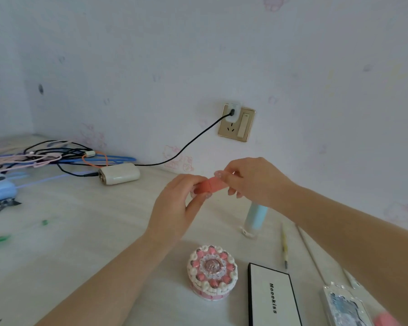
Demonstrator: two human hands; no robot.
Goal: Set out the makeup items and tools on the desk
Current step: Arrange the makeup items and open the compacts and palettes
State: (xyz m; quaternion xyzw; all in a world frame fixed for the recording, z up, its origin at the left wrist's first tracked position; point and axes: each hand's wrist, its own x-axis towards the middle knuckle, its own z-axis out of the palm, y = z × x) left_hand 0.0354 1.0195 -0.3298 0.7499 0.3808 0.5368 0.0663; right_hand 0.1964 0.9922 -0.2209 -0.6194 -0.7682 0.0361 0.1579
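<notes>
We hold the pink tube (209, 186) up over the desk (80, 231) w/ both hands: left hand (177, 208) pinches one end, right hand (252, 182) pinches the other, prob. to pull its cap or check it before we put it down. Below the left hand stands the cake-shaped box (212, 271); under the right wrist lies the light-blue tube (254, 218), near the white palette (272, 297) and thin pencil (284, 245), in a row so each is easy to reach.
</notes>
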